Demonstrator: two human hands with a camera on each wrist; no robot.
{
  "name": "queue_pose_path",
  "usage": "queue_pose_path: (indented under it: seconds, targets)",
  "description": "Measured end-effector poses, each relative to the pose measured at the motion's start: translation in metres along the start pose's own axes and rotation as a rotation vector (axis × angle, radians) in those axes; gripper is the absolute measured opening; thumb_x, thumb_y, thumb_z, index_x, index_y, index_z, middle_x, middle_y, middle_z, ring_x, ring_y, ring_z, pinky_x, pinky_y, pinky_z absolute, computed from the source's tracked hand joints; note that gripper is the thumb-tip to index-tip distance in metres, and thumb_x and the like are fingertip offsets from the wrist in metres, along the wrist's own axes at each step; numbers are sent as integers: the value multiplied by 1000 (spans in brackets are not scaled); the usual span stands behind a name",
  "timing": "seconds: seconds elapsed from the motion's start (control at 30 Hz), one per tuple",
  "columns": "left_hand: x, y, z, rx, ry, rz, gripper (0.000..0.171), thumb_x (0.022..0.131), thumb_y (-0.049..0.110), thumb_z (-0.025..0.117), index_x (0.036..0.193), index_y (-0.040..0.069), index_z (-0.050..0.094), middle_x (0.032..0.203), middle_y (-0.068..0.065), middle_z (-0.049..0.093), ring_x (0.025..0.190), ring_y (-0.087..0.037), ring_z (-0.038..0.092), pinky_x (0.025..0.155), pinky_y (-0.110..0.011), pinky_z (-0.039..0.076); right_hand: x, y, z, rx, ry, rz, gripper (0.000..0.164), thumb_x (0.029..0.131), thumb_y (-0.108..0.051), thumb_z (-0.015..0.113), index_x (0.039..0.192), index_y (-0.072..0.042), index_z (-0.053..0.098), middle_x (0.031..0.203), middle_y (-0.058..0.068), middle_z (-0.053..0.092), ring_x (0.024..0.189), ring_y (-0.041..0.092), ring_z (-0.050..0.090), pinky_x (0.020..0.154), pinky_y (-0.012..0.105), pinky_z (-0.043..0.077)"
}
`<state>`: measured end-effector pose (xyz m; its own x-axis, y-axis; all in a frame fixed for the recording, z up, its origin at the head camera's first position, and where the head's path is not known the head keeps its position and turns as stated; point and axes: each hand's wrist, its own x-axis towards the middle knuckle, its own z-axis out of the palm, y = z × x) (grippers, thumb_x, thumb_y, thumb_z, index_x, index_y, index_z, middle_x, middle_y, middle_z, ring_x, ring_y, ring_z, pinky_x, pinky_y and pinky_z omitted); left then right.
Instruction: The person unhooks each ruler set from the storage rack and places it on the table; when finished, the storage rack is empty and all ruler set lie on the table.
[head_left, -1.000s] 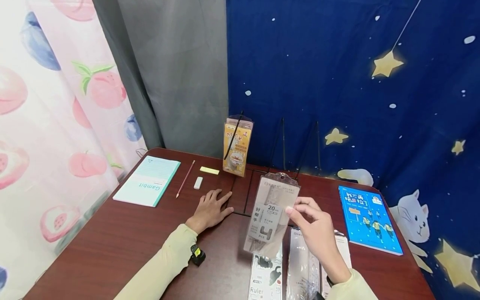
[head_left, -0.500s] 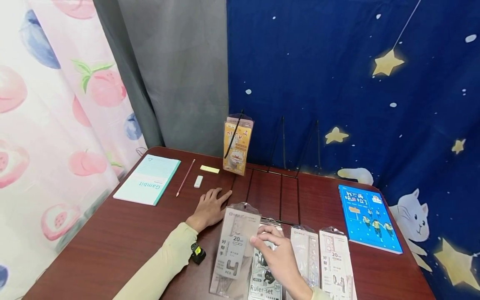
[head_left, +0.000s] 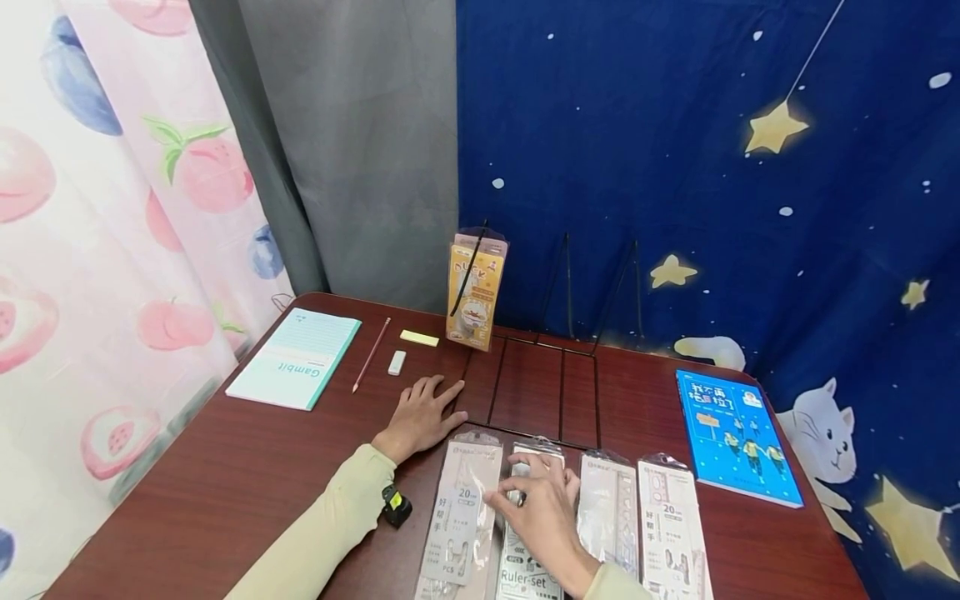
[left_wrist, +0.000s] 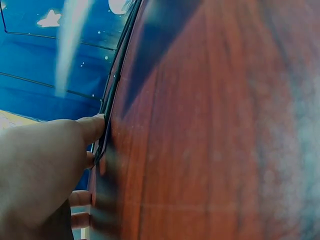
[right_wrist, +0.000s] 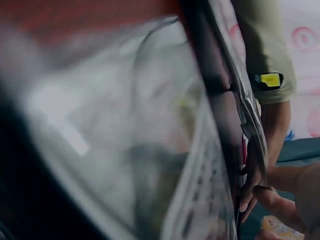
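Observation:
My right hand point(head_left: 543, 517) pinches the right edge of a clear-bagged ruler set point(head_left: 457, 521) marked 20 cm, which lies at the left end of a row of packs. In the right wrist view, thumb and finger meet at the pack's edge point(right_wrist: 252, 120). Beneath this hand is a cat-pattern ruler set point(head_left: 525, 571), partly covered. To the right lie two more bagged ruler sets, a middle one point(head_left: 609, 508) and an outer one point(head_left: 675, 533). My left hand point(head_left: 420, 419) rests spread on the table, its thumb touching the black wire rack point(left_wrist: 111, 95) at the front corner.
A yellow duck package point(head_left: 474, 304) hangs on the rack's left hook. On the left lie a notebook point(head_left: 296, 358), a pencil point(head_left: 371, 357), a white eraser point(head_left: 397, 362) and a yellow strip point(head_left: 419, 338). A blue book point(head_left: 738, 437) lies at the right. Curtains stand behind the table.
My right hand has brought the 20 cm ruler set down and left, from raised before the rack to lying at the row's left end. The left hand has stayed put.

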<state>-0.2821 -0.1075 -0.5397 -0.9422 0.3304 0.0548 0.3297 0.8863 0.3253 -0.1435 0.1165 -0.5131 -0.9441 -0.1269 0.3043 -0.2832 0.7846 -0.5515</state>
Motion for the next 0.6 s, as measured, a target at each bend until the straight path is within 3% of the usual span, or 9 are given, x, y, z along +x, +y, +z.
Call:
queue_pose_path:
  seconds: [0.2,0.43,0.6]
  targets:
    - [-1,0,0,-1,15,9,63,105,52,53,160,22,43,159,-22,40,148,-43,36,115,-62,35,-2,2,6,-119,9,-89,15,75,-38,92,70,-31,80,126,1,72,124,28,53,105,60,23]
    - [-3,2,-1,-18,29,18,62,105,48,57,158,20,46,158,-24,42,146,-45,38,114,-63,36,-6,1,9,-218,3,-122,20,77,-42,89,65,-33,77,128,2,71,128,30,52,107,69,25]
    - [-3,2,-2,-1,28,12,61,105,48,57,158,20,46,157,-22,42,146,-43,38,113,-62,36,-7,-2,3,-250,19,-165,19,79,-40,87,67,-32,76,126,2,71,128,34,53,106,69,27]
